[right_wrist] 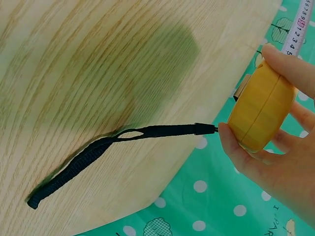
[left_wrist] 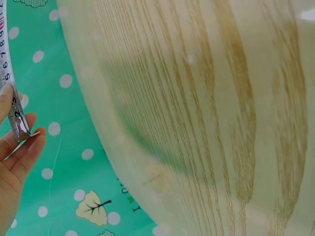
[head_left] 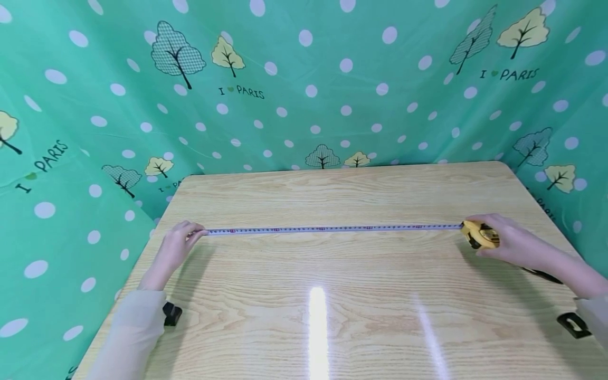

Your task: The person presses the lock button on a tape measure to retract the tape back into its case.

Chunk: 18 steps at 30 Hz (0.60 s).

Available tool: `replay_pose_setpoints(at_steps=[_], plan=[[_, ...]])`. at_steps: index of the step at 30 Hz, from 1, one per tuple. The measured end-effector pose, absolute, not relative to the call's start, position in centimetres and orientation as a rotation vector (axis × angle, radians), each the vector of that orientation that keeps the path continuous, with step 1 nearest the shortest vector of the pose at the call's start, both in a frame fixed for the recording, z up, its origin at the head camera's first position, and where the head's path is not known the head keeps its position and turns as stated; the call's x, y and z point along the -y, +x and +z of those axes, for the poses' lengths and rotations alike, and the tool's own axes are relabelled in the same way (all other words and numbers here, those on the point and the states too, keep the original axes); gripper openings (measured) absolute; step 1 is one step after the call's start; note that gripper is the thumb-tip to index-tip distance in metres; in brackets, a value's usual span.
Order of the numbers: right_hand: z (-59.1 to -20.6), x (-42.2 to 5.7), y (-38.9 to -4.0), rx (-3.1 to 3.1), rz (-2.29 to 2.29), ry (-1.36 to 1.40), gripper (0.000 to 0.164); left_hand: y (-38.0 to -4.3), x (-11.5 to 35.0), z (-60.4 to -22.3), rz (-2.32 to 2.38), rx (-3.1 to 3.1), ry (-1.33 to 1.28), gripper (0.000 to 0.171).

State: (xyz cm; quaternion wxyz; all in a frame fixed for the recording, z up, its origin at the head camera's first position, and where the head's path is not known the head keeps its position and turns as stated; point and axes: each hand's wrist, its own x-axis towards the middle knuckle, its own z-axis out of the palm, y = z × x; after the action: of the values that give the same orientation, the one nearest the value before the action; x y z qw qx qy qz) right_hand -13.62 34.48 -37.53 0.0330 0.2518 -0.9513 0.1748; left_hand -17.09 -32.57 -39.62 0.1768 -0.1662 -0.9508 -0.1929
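Note:
A yellow tape measure (head_left: 480, 235) is gripped in my right hand (head_left: 515, 240) above the right side of the table. Its white blade (head_left: 323, 229) stretches left across the table, nearly straight, printed with black numbers and red marks. At the far end my left hand (head_left: 179, 244) pinches the blade between thumb and fingers. In the left wrist view, the metal end hook (left_wrist: 20, 133) shows beside the fingertips. The right wrist view has the yellow case (right_wrist: 263, 108) between thumb and fingers, with a black wrist strap (right_wrist: 162, 131) trailing from it onto the table.
The light wood-grain table (head_left: 266, 290) lies under both hands. A green polka-dot cloth (head_left: 285, 79) with printed trees hangs behind it and down its sides. Bright light reflections (head_left: 318, 332) show on the near tabletop. A black piece (head_left: 172, 313) sits at each sleeve.

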Motion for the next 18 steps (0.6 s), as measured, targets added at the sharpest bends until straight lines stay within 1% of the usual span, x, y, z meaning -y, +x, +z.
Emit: replay_pose_setpoints(at_steps=[7,18], plan=[[-37.52,-34.16,-13.6,2.922,0.533,0.772,0.068,-17.23,32.43,-39.8,-0.556,2.696,-0.467,0.011],[-37.49,-33.58,-13.63,2.897,0.498,0.792,0.068,-17.21,31.95,-39.72,-0.546,2.702,-0.472,0.01]])
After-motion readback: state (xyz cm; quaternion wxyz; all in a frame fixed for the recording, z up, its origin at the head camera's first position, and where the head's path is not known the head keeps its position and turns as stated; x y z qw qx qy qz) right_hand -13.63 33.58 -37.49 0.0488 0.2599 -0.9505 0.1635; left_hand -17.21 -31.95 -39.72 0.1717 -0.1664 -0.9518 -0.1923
